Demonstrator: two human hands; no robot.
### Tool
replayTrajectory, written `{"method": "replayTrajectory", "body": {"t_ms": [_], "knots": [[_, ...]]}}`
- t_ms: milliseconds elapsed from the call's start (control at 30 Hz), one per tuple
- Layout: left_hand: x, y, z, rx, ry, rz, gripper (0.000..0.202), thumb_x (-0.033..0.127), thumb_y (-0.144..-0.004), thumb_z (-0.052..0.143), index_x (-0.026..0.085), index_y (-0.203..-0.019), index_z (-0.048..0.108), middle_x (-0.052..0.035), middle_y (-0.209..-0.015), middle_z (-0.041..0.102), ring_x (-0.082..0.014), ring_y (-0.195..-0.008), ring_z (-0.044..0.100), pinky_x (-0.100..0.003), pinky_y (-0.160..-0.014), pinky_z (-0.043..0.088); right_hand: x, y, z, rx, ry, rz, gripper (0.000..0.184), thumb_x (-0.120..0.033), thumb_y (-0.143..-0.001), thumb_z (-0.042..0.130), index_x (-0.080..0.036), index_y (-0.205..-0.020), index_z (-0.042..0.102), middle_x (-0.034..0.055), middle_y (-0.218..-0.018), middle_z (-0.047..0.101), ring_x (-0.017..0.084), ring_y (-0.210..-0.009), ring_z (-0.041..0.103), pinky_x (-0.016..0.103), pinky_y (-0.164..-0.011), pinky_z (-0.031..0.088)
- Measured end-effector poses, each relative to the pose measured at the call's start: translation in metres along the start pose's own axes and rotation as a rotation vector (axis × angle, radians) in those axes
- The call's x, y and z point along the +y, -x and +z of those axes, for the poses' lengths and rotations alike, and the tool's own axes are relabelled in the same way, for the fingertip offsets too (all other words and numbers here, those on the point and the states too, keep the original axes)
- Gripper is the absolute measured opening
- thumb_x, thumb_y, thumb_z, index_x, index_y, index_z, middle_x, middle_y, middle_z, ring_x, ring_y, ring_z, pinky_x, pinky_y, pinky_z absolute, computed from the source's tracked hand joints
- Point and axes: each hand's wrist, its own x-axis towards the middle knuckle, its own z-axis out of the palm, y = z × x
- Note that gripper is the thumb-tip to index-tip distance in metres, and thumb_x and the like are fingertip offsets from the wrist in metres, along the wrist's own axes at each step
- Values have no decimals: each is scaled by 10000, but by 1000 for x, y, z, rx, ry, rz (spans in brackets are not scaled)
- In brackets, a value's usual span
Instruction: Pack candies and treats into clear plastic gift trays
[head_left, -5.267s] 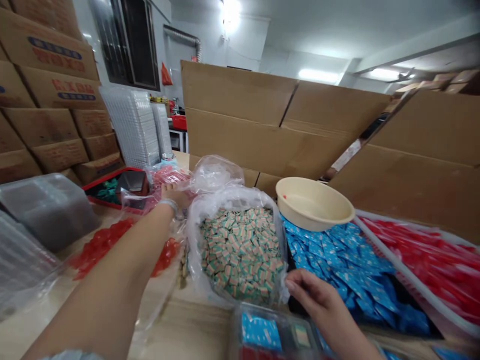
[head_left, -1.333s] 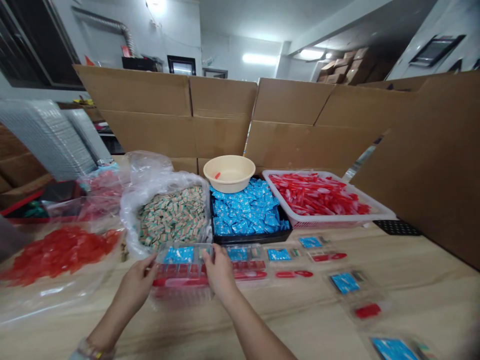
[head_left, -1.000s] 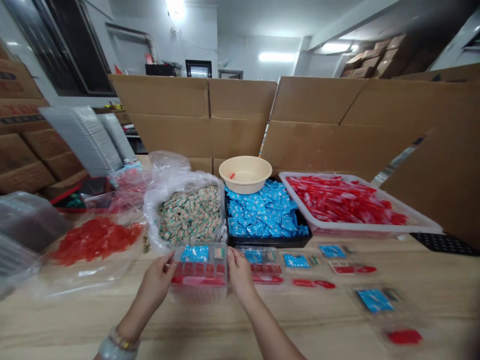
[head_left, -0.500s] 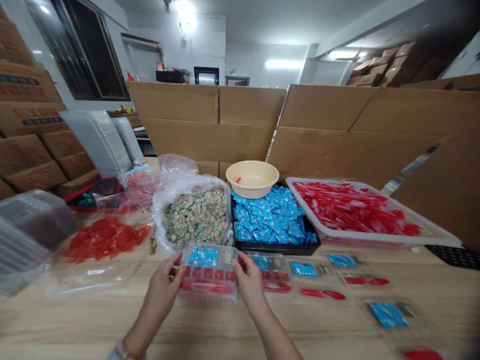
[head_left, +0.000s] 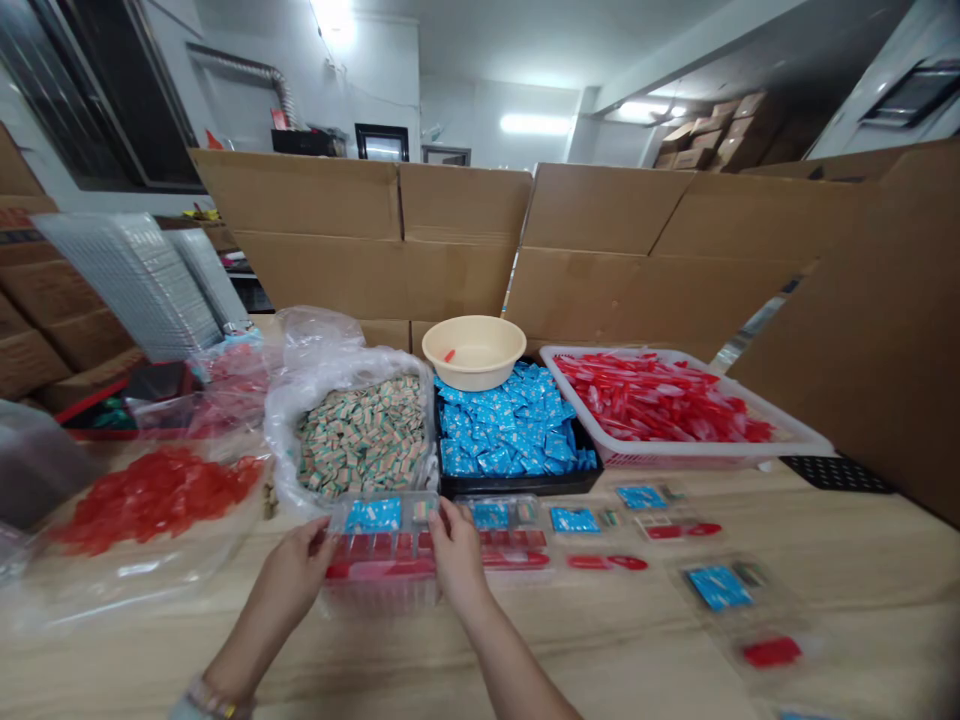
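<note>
Both of my hands grip a stack of clear plastic trays [head_left: 382,555] filled with blue packets and red items, on the wooden table near its front. My left hand [head_left: 296,568] clasps the stack's left side, fingers curled on its edge. My right hand [head_left: 454,548] clasps the right side. Just behind the stack stands a plastic bag of green-and-beige sweets [head_left: 352,440].
More filled clear trays [head_left: 600,530] lie in a row to the right. Behind are a black tray of blue packets [head_left: 510,430], a cream bowl [head_left: 474,350], a white basket of red sticks [head_left: 667,400], a bag of red pieces [head_left: 142,495], and cardboard walls [head_left: 465,240].
Earlier my left hand reached into the bags at the far left while my right was by the sweets. Now both hands hold the tray stack. In the last second only the view shifted.
</note>
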Motion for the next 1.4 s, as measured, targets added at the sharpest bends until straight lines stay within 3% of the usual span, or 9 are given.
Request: {"method": "replayTrajectory", "body": {"t_ms": [433, 567, 700, 833, 933, 1100, 1200, 1300, 1400], "knots": [[-12, 7, 17, 38, 165, -54, 485, 467, -667, 440, 91, -946, 565, -111, -903, 631, -223, -789, 600, -341, -744, 465, -19, 26, -17, 51, -89, -107, 295, -320, -804, 419, -173, -1025, 549, 85, -952, 570, 185, -869, 524, 317, -779, 415], [-3, 13, 19, 11, 263, -31, 434, 364, -734, 393, 48, -1001, 524, -155, -974, 589, -236, -866, 561, -378, -802, 415, -39, 42, -12, 52, -104, -212, 248, -317, -796, 439, -164, -966, 535, 75, -895, 559, 183, -825, 513, 315, -746, 408], [17, 28, 24, 41, 281, -22, 268, 261, -761, 400, 122, -905, 578, -90, -872, 618, -189, -835, 557, -300, -775, 416, -60, 52, 0, 40, -117, -269, 230, -356, -775, 467, -170, -891, 535, 67, -849, 552, 186, -775, 507, 305, -679, 405], [16, 34, 27, 70, 320, -39, 337, 308, -766, 453, 116, -1025, 549, -119, -960, 594, -187, -869, 543, -277, -771, 420, -74, 58, 17, -69, -101, -338, 245, -406, -749, 485, -183, -807, 567, 59, -788, 579, 189, -725, 529, 288, -631, 411], [-26, 43, -17, 60, 371, 18, 442, 371, -762, 473, 113, -1121, 490, -141, -1082, 536, -190, -913, 525, -293, -803, 416, -74, 61, 26, -162, -51, -407, 280, -449, -736, 484, -192, -786, 585, 53, -768, 602, 192, -709, 552, 287, -635, 422], [-174, 86, -187, 386, -128, -195, 390, 401, -742, 483, 153, -1038, 539, -112, -1088, 530, -245, -1042, 455, -387, -926, 312, -73, 69, 59, -495, 79, -474, 300, -437, -780, 443, -196, -623, 532, -4, -544, 517, 137, -510, 505, 227, -498, 407], [-255, 116, -268, 292, -493, -391, 678, 460, -592, 630, 160, -1170, 442, -129, -1228, 426, -364, -1167, 289, -494, -941, 218, -94, 90, 104, -724, 62, -543, 292, -367, -835, 370, -194, -646, 510, -9, -535, 488, 125, -517, 494, 211, -504, 406], [-298, 134, -293, 82, -558, -424, 734, 492, -615, 605, 163, -1232, 382, -136, -1258, 400, -365, -1143, 324, -474, -921, 240, -125, 118, 153, -912, 1, -632, 222, -251, -844, 337, -188, -988, 494, 43, -798, 564, 136, -696, 541, 232, -631, 435], [-308, 141, -284, 52, -538, -380, 704, 517, -651, 560, 194, -1247, 373, -119, -1226, 428, -310, -1111, 372, -420, -918, 269, -148, 139, 191, -1085, 2, -692, 254, -184, -822, 359, -195, -1043, 485, 56, -907, 549, 126, -723, 539, 233, -643, 431]]}}
